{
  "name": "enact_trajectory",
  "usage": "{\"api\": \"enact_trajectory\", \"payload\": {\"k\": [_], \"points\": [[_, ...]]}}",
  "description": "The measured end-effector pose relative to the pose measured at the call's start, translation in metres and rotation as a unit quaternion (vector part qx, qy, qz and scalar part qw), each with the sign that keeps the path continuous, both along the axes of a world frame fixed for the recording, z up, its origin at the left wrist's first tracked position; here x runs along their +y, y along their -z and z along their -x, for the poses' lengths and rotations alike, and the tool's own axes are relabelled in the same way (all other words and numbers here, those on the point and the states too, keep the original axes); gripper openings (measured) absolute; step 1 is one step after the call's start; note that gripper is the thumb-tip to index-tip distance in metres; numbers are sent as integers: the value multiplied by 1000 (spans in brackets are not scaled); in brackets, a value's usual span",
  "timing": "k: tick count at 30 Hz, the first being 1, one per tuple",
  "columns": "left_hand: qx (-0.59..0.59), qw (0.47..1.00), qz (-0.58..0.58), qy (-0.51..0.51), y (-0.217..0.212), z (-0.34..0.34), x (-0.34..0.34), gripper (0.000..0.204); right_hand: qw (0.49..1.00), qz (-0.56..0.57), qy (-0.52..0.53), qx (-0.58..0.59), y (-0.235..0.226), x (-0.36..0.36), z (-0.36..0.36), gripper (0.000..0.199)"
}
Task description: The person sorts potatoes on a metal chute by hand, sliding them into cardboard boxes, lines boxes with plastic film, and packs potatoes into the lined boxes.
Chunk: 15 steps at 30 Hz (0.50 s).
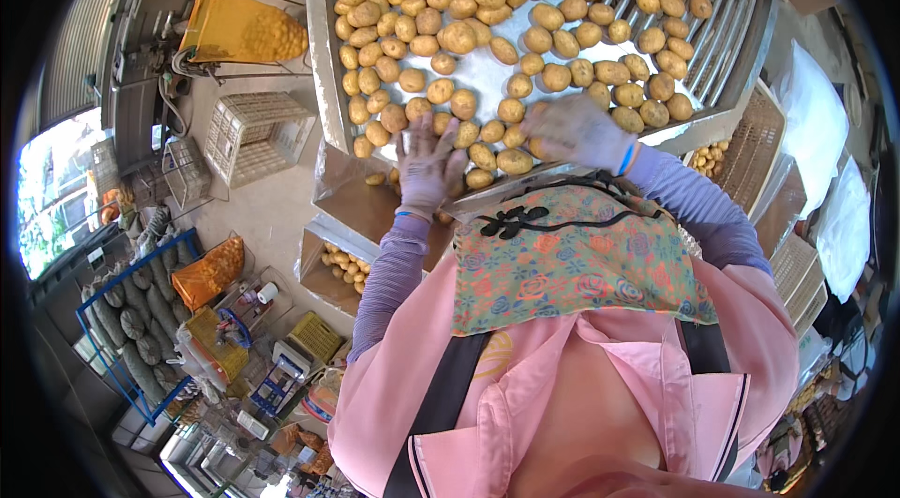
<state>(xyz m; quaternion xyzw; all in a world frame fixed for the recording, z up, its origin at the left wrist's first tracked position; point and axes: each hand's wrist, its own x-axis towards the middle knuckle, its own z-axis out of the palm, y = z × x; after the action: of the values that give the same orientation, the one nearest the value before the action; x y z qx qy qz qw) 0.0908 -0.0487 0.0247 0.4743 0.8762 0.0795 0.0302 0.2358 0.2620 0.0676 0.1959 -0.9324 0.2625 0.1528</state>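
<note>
Many yellow-brown potatoes [459, 37] cover a metal sorting table [511, 29], packed densely at the far side and looser close to me. At the near left edge, my left hand [429, 163], dusty and seemingly gloved, reaches down with its fingers spread among the potatoes. It touches some of them but grips none that I can see. To its right, my right hand [577, 132] lies low over potatoes near the front edge. Motion smears its fingers, so what they hold, if anything, is unclear.
Below the table's front edge stands an open cardboard box [366, 203]; another box holds potatoes [345, 265]. Metal rollers [727, 29] run along the table's right side. Plastic crates [253, 137] and an orange mesh sack [246, 26] are at left. White plastic bags [814, 118] hang right.
</note>
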Motion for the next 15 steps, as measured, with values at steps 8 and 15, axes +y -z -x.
{"api": "enact_trajectory", "payload": {"k": [8, 15], "points": [[-33, 986, -70, -147, 17, -14, 45, 64, 932, -71, -96, -341, 29, -105, 40, 55], [33, 998, -57, -23, 11, 16, 48, 62, 862, 296, -37, -410, 28, -50, 25, 47]]}}
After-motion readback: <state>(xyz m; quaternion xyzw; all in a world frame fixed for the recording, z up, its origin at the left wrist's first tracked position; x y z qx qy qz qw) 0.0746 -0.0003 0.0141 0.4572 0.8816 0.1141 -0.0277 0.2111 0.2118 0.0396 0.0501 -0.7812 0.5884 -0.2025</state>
